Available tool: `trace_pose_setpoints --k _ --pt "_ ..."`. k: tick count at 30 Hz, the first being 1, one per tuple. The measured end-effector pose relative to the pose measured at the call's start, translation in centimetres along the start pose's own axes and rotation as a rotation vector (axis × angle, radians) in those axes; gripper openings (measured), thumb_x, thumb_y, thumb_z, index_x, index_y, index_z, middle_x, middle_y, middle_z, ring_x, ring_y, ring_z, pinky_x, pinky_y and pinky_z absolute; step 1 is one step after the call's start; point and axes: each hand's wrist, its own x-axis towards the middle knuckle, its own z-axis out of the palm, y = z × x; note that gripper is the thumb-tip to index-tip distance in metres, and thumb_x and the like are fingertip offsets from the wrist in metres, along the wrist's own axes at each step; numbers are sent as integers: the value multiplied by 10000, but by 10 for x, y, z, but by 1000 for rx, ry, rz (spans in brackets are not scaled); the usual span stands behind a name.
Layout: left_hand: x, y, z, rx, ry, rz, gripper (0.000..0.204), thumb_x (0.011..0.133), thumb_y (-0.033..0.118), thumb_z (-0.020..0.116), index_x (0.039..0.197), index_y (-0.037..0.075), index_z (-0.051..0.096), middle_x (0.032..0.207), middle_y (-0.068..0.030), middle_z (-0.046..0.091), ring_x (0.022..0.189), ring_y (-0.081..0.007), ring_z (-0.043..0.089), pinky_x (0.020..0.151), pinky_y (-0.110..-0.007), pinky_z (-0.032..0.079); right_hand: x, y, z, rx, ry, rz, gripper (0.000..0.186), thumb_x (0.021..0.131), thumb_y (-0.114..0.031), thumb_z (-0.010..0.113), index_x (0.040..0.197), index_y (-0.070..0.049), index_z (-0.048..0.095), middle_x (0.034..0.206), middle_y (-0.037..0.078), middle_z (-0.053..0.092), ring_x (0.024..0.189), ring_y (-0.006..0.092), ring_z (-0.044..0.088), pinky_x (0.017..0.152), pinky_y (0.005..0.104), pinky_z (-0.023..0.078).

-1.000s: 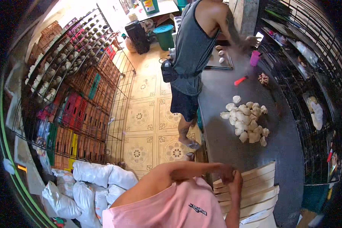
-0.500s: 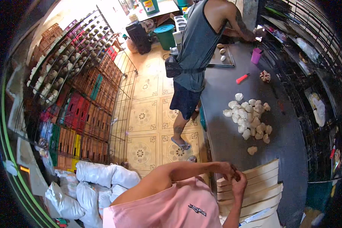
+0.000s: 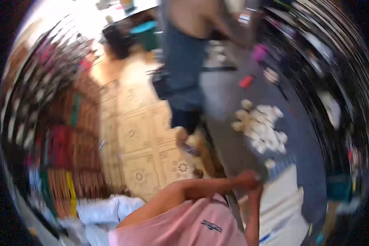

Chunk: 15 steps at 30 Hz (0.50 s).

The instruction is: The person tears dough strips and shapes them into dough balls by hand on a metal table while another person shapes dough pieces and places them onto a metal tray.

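I am holding my two hands close together over the near part of the dark tabletop [image 3: 307,172], my left hand [image 3: 247,179] overlapping my right hand [image 3: 256,191] from this angle. The fingers are curling in toward each other, but everything is blurring, so I cannot tell whether they are closing on something small or only touching.

My left arm is reaching across from my pink shirt [image 3: 180,225], and my right forearm is rising from the lower edge, passing in front of a pale layered sheet [image 3: 281,197]. That sheet is lying in stepped folds just beside my hands, mostly to their right, with a blue streak [image 3: 270,235] showing near its lower part.

Just beyond it, one pale lump [image 3: 270,163] is sitting alone, and farther off a pile of pale lumps [image 3: 263,128] is spreading over the tabletop, well apart from my fingers.

Past the pile, a red-handled tool [image 3: 247,81] is lying near a small pale cluster [image 3: 271,75], and a magenta cup [image 3: 259,52] is standing behind them. A co-worker in a dark sleeveless top [image 3: 184,61] is standing along the tabletop's left side, beside a dark-edged tray [image 3: 219,69]. To my left, white sacks [image 3: 97,211] are resting near stacked crates [image 3: 86,151].
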Motion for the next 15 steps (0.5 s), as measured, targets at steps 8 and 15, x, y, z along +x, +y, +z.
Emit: trace_pose_setpoints --k 8,15 --pt "-3 -1 -27 -132 -50 -71 223 810 259 690 869 48 648 794 -122 668 740 -333 640 709 -416 516 -18 -45 -1 -574 -124 103 199 807 -177 654 968 -61 673 879 189 682 763 273 666 700 366 507" --pt "78 27 -20 130 529 336 716 807 245 727 1384 -18 396 1338 -268 450 1262 -421 411 1080 -466 321 -30 -111 -29 17 -43 -853 393 924 -410 577 1054 -42 620 765 103 644 648 248 622 583 334 517"
